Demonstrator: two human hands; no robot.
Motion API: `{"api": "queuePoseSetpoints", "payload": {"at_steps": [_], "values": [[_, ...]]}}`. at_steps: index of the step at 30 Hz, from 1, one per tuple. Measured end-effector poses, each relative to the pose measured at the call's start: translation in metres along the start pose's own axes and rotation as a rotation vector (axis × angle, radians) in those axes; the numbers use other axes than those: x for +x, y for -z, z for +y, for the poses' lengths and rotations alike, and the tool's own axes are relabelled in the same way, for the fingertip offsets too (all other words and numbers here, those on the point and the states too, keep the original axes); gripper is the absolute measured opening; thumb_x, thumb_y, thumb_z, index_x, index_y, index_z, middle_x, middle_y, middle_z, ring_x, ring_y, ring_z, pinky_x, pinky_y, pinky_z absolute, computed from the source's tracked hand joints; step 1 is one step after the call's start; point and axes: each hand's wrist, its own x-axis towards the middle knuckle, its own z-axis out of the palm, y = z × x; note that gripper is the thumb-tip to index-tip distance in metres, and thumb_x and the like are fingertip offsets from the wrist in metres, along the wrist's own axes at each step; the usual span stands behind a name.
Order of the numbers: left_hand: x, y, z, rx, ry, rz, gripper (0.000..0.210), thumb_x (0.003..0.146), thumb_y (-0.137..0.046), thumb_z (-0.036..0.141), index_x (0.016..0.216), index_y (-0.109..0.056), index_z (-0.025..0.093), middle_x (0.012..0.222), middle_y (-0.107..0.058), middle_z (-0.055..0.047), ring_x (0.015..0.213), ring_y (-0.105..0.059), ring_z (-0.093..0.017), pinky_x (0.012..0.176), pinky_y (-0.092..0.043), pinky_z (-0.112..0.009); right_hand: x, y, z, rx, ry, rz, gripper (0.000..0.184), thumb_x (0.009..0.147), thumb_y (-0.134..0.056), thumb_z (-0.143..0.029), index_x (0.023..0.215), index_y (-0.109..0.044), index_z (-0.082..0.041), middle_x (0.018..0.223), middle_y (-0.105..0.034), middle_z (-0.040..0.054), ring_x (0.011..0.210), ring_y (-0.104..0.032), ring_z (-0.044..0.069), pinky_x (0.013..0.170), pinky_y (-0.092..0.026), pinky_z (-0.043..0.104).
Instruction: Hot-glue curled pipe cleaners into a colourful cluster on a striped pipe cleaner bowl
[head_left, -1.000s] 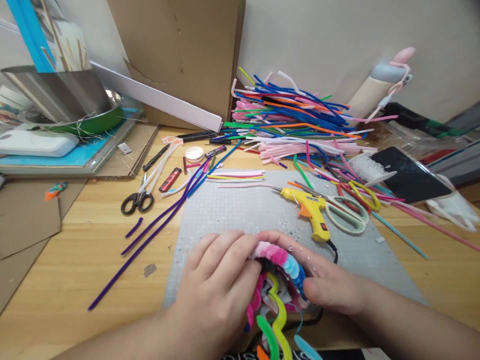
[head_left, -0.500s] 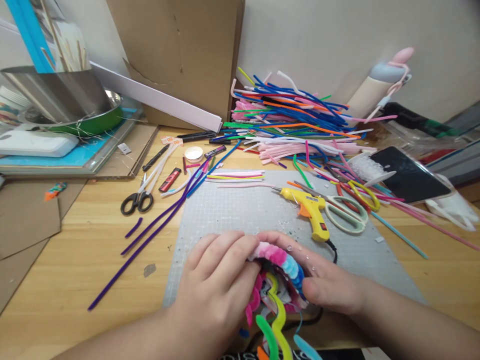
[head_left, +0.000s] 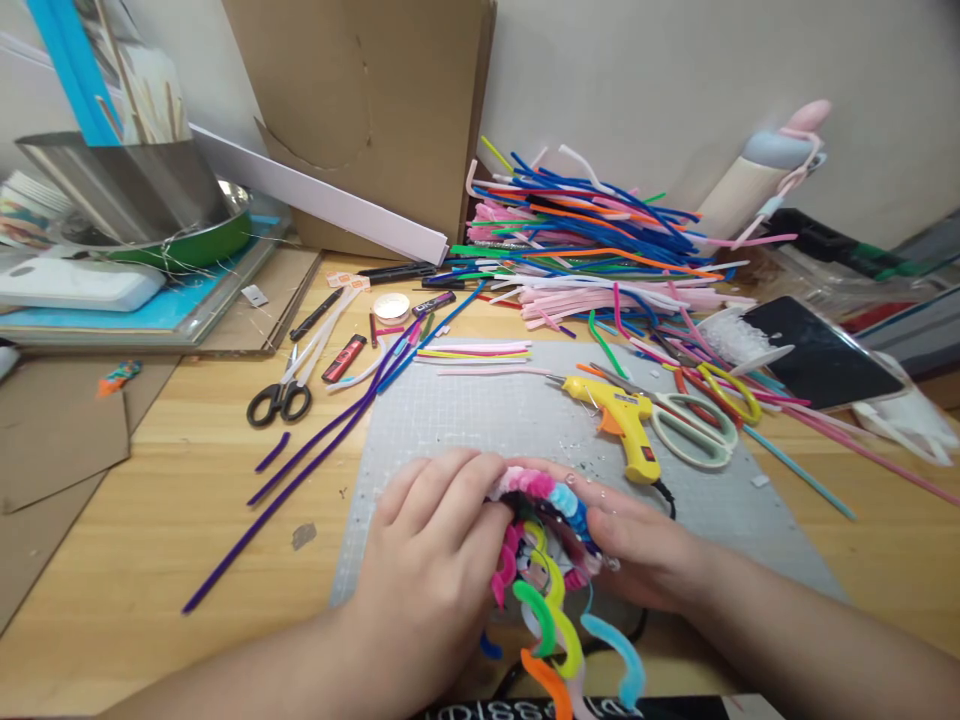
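Note:
Between my two hands is a rounded pipe cleaner craft (head_left: 551, 490) with a fuzzy rim of pink, white, light blue and dark blue. Curly strands in yellow, green, orange and light blue dangle from its hollow inside toward me. My left hand (head_left: 442, 540) wraps over its left side, fingers curled on the rim. On the right, my right hand (head_left: 637, 545) cups the outer side, thumb on the blue part of the rim. Small clear beads show near the right fingers. Beyond the hands, a yellow glue gun (head_left: 622, 420) lies on the grey cutting mat (head_left: 465, 410).
Green-handled scissors (head_left: 694, 430) lie beside the glue gun, black-handled scissors (head_left: 281, 400) at left. Long purple pipe cleaners (head_left: 300, 470) stretch over the wood. A colourful pipe cleaner pile (head_left: 600, 235) sits at the back, near a dark tablet (head_left: 825, 355) and a metal pot (head_left: 142, 190).
Both hands and the craft have shifted slightly left in view. The craft is a little higher, and more of its dangling curly strands shows below.

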Motion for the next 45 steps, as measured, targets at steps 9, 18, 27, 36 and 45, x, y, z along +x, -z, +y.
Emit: {"api": "queuePoseSetpoints", "payload": {"at_steps": [9,18,27,36,45], "values": [[0.0022,-0.0003,0.0,0.002,0.023,-0.012,0.014,0.084,-0.054,0.011,0.085,-0.068,0.014,0.108,-0.067,-0.011,0.104,-0.054,-0.026,0.089,-0.038,-0.038,0.0018,0.0009,0.0004,-0.012,0.002,0.018,0.047,0.084,-0.064,-0.039,0.127,-0.054,-0.023,0.121,-0.058,0.0082,0.108,-0.056,0.022,0.085,-0.042,0.033],[0.0013,-0.0019,-0.001,-0.006,0.033,-0.028,0.012,0.083,-0.057,0.011,0.085,-0.068,0.013,0.109,-0.067,-0.011,0.104,-0.054,-0.027,0.088,-0.038,-0.039,0.0007,0.0006,-0.0005,-0.04,-0.027,0.049,0.051,0.083,-0.065,-0.042,0.129,-0.053,-0.025,0.117,-0.059,0.0071,0.102,-0.057,0.021,0.077,-0.043,0.03],[0.0014,-0.0013,-0.0001,-0.002,0.027,-0.019,0.015,0.085,-0.054,0.012,0.086,-0.068,0.014,0.109,-0.067,-0.011,0.104,-0.054,-0.026,0.087,-0.039,-0.039,0.0009,0.0007,-0.0001,-0.037,-0.004,0.028,0.048,0.084,-0.063,-0.04,0.129,-0.053,-0.024,0.12,-0.058,0.0073,0.106,-0.056,0.022,0.086,-0.043,0.034],[0.0003,0.0,-0.0002,0.007,0.035,-0.017,0.014,0.085,-0.055,0.013,0.086,-0.069,0.015,0.108,-0.068,-0.01,0.103,-0.055,-0.026,0.086,-0.04,-0.039,0.0003,-0.001,-0.0013,-0.047,-0.008,0.035,0.046,0.084,-0.064,-0.04,0.126,-0.054,-0.024,0.122,-0.058,0.0078,0.11,-0.054,0.023,0.092,-0.04,0.038],[0.0007,0.0004,0.0009,0.005,0.042,-0.027,0.015,0.084,-0.055,0.012,0.086,-0.069,0.015,0.109,-0.068,-0.01,0.104,-0.055,-0.026,0.087,-0.04,-0.039,0.0004,-0.0001,-0.0009,-0.035,-0.016,0.013,0.048,0.084,-0.064,-0.041,0.129,-0.052,-0.025,0.124,-0.056,0.0086,0.111,-0.054,0.024,0.093,-0.04,0.04]]}}
